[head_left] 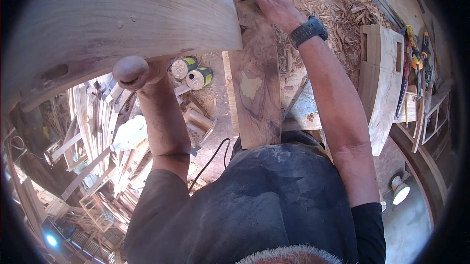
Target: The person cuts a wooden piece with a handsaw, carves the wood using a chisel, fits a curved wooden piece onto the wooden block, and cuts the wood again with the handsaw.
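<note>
A wide, pale wooden plank crosses the upper left, and its right end meets a narrower, dark-grained board. That board runs from my torso away to the far side and has a yellowish filled patch. My left hand grips the plank's near edge from below; most of its fingers are hidden under the wood. At the far end of the narrow board, my right hand holds its top corner beside the plank's end, fingers curled over it. A dark watch is on my right wrist.
Wood shavings cover the bench behind my right hand. A mortised wooden block stands to the right, near hanging hand tools. Two cans sit below the plank. Stacked offcuts, a black cable and a lit lamp surround me.
</note>
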`<state>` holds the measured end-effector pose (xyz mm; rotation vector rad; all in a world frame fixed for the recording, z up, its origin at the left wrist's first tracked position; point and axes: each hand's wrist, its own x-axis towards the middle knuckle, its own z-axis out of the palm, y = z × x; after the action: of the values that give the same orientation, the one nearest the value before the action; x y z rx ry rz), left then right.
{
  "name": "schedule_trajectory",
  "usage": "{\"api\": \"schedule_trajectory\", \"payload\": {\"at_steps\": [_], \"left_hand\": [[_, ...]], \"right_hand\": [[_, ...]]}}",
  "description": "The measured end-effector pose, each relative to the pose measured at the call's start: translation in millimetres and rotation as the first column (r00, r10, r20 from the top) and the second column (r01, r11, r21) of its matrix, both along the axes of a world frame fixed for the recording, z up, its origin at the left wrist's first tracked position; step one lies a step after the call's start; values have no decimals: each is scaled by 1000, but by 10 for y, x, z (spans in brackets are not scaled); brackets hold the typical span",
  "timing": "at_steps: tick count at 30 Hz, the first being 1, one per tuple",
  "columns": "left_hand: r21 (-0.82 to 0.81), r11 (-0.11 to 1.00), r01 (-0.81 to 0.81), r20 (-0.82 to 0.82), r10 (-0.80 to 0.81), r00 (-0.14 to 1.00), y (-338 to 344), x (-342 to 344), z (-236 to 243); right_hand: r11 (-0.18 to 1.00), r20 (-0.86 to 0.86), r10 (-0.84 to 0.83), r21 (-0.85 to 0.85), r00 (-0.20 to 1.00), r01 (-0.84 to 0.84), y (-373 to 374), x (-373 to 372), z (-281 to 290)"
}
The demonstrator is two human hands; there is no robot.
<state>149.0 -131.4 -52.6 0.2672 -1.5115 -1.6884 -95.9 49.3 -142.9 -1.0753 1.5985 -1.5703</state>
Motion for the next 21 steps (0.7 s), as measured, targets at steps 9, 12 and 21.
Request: {"api": "schedule_trajectory", "payload": {"at_steps": [9,12,21], "left_hand": [[-6,999,-40,-59,39,998,14,-170,-56],[-11,999,-52,-83,50,995,33,-227,-68],[-93,994,51,-399,-84,913,-117,-313,623]], "right_hand": [[997,475,-56,79,878,21,105,145,225],[997,512,-80,50,855,64,74,159,202],[999,242,-50,3,969,51,104,108,216]]}}
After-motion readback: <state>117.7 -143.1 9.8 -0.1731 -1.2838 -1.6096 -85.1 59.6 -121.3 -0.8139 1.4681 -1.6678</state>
